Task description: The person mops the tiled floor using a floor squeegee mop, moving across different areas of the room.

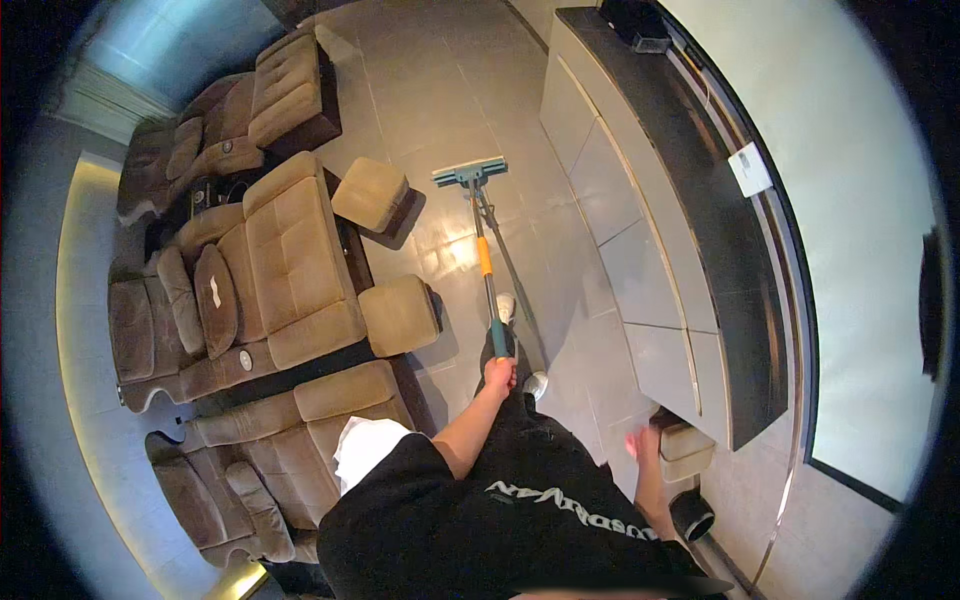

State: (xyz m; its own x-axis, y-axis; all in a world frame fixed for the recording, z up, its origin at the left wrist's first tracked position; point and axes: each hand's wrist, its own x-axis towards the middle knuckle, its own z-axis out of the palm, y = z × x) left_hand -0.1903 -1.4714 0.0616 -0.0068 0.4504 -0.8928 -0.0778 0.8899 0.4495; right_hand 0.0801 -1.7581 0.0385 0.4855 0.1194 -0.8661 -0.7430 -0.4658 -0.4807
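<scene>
My left hand (500,377) is closed around the teal grip of a sponge mop (486,259). The mop's pole is grey with orange sections and runs straight out in front of me. Its wide teal head (471,174) rests on the grey tile floor (420,97), and the pole's shadow falls just to its right. My right hand (643,444) hangs at my side with nothing in it, slightly blurred, near a beige stool (686,451). My white shoes (535,385) show below the mop grip.
Brown upholstered recliners (300,255) line the left, with two beige footstools (399,315) beside the mop's path. A white cloth-like thing (369,448) is by my left shoulder. Along the right runs a low cabinet (637,202) with a dark top. A black bin (691,515) stands behind my right hand.
</scene>
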